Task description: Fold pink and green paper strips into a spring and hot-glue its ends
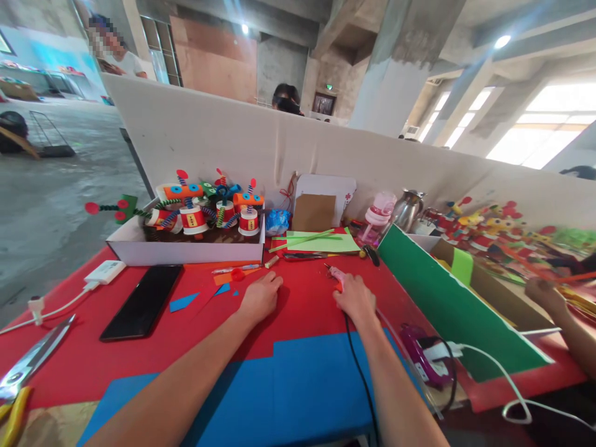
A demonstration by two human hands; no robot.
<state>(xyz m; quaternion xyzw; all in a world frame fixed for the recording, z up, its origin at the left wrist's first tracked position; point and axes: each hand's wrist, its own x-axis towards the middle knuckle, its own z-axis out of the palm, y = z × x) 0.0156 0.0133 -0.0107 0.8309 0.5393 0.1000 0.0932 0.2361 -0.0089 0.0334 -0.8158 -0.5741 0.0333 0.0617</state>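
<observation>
My right hand is wrapped round a pink glue gun, whose tip points away to the upper left. A black cord trails from it over the blue sheet towards me. My left hand rests low over the red tabletop with its fingers curled downward. Whatever lies under those fingers is hidden. Just beyond it is a small tan piece. To its left lie blue paper scraps, orange scraps and a red disc.
A white box holds several paper-cup figures. On the left are a phone and scissors. To the right stand a green-sided box and a purple device. Another person's hand is at far right.
</observation>
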